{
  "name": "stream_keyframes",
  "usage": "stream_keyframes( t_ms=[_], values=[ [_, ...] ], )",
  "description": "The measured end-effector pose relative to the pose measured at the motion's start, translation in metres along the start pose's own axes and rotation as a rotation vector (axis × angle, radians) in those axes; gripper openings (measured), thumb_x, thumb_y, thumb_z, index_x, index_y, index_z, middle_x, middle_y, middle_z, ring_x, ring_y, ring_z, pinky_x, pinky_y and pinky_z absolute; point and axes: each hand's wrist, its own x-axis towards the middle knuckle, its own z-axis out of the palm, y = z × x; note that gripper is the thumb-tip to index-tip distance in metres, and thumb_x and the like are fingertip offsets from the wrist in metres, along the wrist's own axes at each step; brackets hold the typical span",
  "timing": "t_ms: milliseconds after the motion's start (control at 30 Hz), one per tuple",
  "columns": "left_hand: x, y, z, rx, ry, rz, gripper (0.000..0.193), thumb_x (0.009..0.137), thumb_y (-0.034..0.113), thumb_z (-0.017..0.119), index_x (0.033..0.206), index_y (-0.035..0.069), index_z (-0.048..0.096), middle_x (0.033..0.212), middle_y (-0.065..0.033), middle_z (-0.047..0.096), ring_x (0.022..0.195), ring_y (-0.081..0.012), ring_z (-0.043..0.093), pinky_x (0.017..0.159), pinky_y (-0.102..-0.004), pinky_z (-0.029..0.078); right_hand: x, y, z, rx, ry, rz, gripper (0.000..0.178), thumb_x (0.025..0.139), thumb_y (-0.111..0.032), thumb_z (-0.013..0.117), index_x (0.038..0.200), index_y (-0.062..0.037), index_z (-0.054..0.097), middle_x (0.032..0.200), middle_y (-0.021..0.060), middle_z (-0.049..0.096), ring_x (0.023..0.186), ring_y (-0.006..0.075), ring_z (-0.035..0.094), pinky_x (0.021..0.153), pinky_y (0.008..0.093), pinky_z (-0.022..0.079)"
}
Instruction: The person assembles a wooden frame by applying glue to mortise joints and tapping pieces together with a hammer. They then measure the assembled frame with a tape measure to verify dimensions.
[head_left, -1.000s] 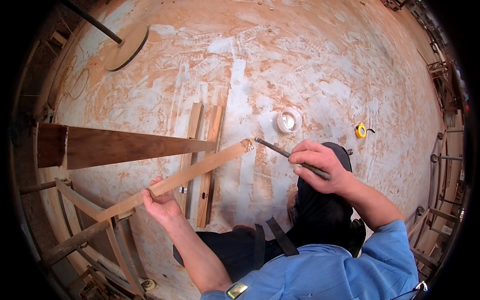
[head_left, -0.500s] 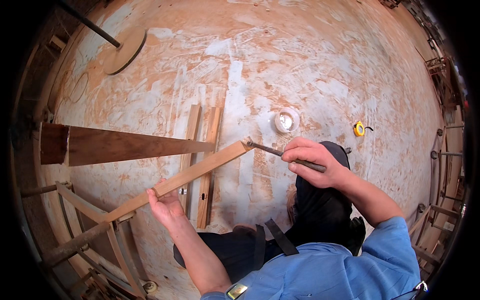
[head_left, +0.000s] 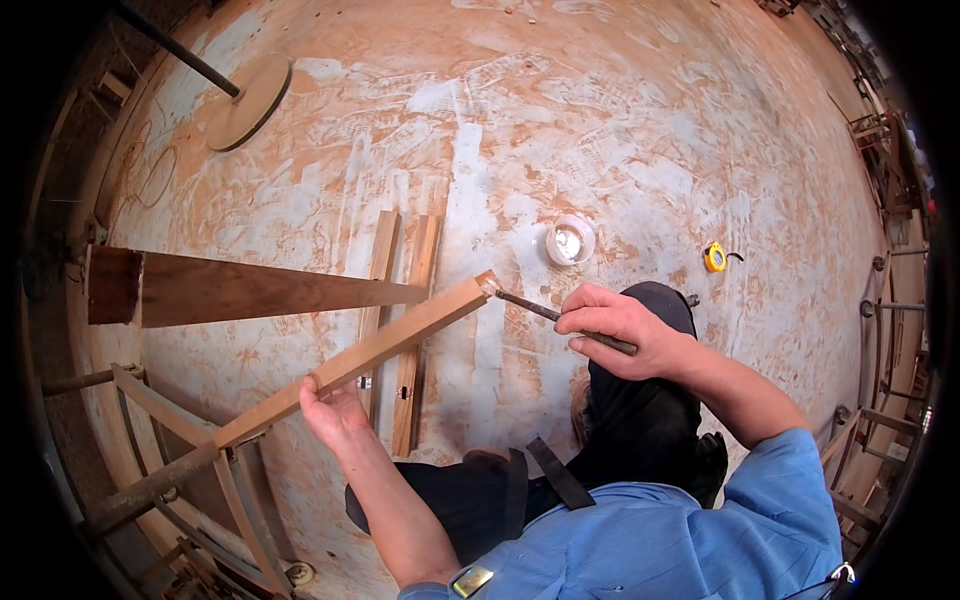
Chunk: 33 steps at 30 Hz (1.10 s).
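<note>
Yellow tape measure (head_left: 714, 257), tan disc (head_left: 258, 106) upper left, perhaps racking (head_left: 888, 425) far right.

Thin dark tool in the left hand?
No, the right hand grips the thin dark tool; the left hand holds the wooden bar.

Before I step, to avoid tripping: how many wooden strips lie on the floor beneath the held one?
2, side by side: left strip and right strip, both crossed by the held strip. Others may be hidden.
</note>
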Motion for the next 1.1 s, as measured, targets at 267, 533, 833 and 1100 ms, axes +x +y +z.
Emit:
stream_keyframes(
  t_ms=[267,533,833,1100],
  values=[
    [-0.003,-0.001,0.002,0.037,0.022,0.009,0.034,0.087,0.006,0.054,0.117,-0.008,0.043,0.123,-0.0217,0.043,0.113,-0.0349,0.05,0.096,-0.0557,0.048,-0.001,0.0,0.002,0.004,0.113,0.054,0.014,0.087,-0.004,0.062,0.101,0.0003,0.063,0.087,0.0113,0.061,0.079,0.0249,0.061,0.071,0.033,0.049],
    [-0.002,0.0,0.002,0.081,0.019,-0.012,0.035,0.088,0.006,0.053,0.118,-0.008,0.042,0.124,-0.0224,0.043,0.115,-0.0359,0.049,0.096,-0.0569,0.048,0.008,0.007,0.001,0.208,0.233,0.335,0.013,0.09,-0.005,0.062,0.1,0.0027,0.065,0.08,0.0063,0.062,0.073,0.0112,0.06,0.064,0.0253,0.047],
    [0.002,-0.006,0.001,0.083,0.018,-0.041,0.028,0.089,0.008,0.054,0.112,-0.006,0.046,0.121,-0.0195,0.047,0.111,-0.0328,0.052,0.096,-0.0544,0.049,0.02,0.041,-0.035,0.321,0.439,0.552,0.021,0.093,-0.02,0.06,0.1,-0.0014,0.068,0.083,0.0031,0.066,0.07,0.0079,0.059,0.057,0.0236,0.047],
    [0.009,0.0,-0.018,0.065,-0.171,-0.053,0.023,0.086,0.013,0.054,0.104,-0.001,0.058,0.107,-0.0151,0.063,0.109,-0.03,0.057,0.097,-0.0469,0.047,0.007,0.193,-0.057,0.382,0.533,0.899,0.032,0.091,-0.03,0.058,0.107,-0.003,0.064,0.083,0.0058,0.062,0.066,0.0113,0.058,0.051,0.026,0.047]
  ],
)
